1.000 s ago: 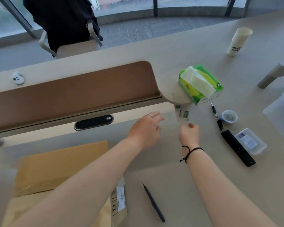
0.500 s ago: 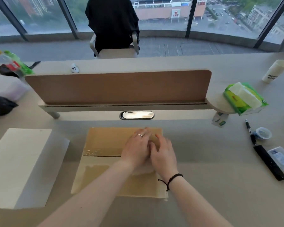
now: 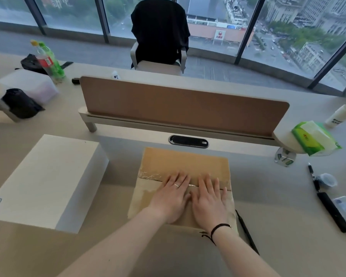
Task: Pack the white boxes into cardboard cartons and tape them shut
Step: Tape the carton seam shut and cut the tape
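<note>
1. Fingers (image 3: 175, 179) of the left hand (image 3: 172, 198) lie flat and straight on top of the cardboard carton (image 3: 185, 162). They hold nothing. They just press down on the clear tape (image 3: 148, 174) that runs along the seam.
2. Next to it, the right hand (image 3: 209, 200) is flat too, with its fingers a little spread. It also presses on the seam and grips nothing.
3. A second ago both hands were far off to the right, by the roll of tape (image 3: 285, 157). Half a second ago they were bunched close together on the carton. Now they sit side by side and a bit apart.
4. I think this means the tape is on and the hands are rubbing it down so it sticks. This carton looks nearly shut.
5. The carton sits on the desk (image 3: 278, 196), right in front of the person.
6. One white box (image 3: 42, 180) sits on the desk to the left of the carton, near it. I think it may still need packing.
</note>
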Demonstrator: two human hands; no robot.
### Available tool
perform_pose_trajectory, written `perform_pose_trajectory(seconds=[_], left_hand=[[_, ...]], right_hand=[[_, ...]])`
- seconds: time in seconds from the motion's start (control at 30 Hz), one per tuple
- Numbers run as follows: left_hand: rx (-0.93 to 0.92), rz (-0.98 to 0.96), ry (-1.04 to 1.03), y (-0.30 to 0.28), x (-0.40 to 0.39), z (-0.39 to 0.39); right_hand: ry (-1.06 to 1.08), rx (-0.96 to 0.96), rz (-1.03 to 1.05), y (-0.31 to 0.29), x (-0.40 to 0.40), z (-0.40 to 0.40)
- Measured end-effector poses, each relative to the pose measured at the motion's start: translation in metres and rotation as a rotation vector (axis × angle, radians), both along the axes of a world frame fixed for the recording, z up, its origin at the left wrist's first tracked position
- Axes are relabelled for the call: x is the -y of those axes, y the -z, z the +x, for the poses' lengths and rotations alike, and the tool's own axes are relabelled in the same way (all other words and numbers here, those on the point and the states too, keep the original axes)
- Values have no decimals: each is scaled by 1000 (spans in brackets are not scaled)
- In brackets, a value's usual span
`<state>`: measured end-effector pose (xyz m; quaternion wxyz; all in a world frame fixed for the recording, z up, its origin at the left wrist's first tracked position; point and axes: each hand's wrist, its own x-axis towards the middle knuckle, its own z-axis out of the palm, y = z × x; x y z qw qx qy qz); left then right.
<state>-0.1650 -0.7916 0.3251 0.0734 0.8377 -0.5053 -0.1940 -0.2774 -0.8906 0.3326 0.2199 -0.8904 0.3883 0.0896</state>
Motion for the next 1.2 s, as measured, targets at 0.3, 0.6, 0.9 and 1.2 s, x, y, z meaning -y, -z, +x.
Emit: perform_pose_trajectory(seconds=[0.3,0.6,0.9,1.2], left_hand=[[22,0,1,5,-41,17],[36,-43,-45,4,-77,35],[43,-50,-95,8,-79,33],[44,-3,-145,1,-79,28]], right_hand=[[-68,6,-28,2,-34,14],[-176,-3,-43,0,-63,46],[-342,-82,-60,-6,-34,28],[-171,-9,-180,-1,14,-29]])
